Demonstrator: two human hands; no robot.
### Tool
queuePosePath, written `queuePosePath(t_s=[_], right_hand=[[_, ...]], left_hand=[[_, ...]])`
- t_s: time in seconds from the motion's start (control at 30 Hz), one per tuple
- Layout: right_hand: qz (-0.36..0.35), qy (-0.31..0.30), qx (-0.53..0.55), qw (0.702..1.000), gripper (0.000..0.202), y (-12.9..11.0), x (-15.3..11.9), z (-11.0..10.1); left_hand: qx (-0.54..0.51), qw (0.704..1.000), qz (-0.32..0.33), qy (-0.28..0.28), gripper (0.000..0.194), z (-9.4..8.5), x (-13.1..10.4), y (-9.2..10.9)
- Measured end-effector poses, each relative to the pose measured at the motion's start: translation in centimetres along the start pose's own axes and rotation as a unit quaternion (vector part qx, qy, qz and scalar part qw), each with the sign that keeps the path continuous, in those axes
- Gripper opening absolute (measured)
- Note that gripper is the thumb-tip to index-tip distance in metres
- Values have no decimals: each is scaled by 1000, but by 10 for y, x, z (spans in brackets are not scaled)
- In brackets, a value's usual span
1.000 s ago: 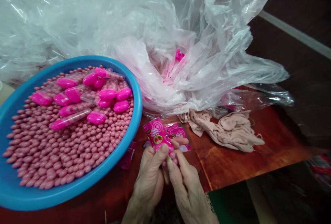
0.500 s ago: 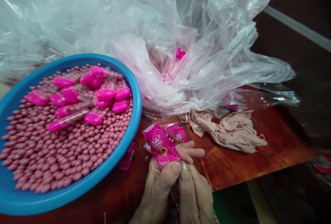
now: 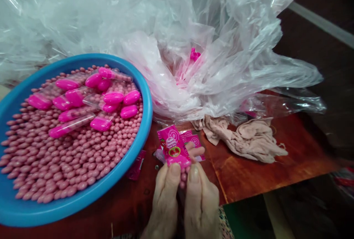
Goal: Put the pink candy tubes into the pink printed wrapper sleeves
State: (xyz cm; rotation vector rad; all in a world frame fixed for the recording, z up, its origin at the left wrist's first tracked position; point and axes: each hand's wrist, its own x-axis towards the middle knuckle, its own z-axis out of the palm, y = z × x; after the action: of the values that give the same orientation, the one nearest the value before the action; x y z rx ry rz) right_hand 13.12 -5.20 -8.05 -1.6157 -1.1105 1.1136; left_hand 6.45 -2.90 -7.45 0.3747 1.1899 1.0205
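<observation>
Thumbs have parted slightly, baring pink balls (image 3: pixel 183 176). Pink packet (image 3: pixel 173 145), beyond them, right of the basin (image 3: pixel 147 110) over the table (image 3: pixel 249 180), slants away-left; left hand (image 3: pixel 166 198) pinches its near end; right hand's (image 3: pixel 201 198) curled, grip unclear.

One basin (image 3: pixel 148 115), one cloth (image 3: pixel 249 136), three-plus packets (image 3: pixel 173 145), over ten tubes (image 3: pixel 74 124)
</observation>
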Motion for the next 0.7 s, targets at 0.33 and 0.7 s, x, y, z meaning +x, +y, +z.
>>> queuePosePath(t_s=[0.33,0.7], right_hand=[[-4,50,-67,996,42,6,6,17],[-203,87,-131,966,30,-3,23,-30]], left_hand=[[-43,996,-24,70,33,-12,2,-1],[-131,988,-56,-55,29,0,8,5]])
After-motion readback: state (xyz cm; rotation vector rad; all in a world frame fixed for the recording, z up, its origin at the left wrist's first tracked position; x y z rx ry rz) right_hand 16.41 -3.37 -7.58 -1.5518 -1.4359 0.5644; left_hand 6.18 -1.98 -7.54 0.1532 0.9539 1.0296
